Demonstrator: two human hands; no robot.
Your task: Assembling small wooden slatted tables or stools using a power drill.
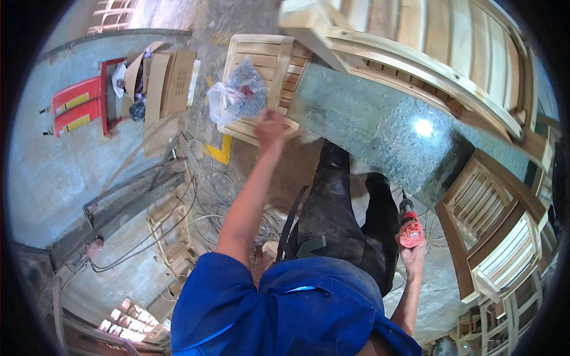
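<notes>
My left hand (272,126) is stretched forward over the near edge of a slatted wooden stool or seat (234,59). Its fingers look curled together; slight blur hides what is in them, if anything. Close beside it, on the slats, lies a clear plastic bag (246,89) full of small greyish pieces too small to tell, with a white crumpled bag mouth (224,102). Low at my right side, my right hand (412,254) is closed round a red and black power drill (410,228), its bit pointing forward.
A grey-green worktop (356,101) stands in front of me. Beyond it is a large slatted wooden bench (415,35); a wooden chair (475,202) stands at right. Cables (217,196) tangle on the floor. At left are an open cardboard box (169,83) and red boxes (77,107).
</notes>
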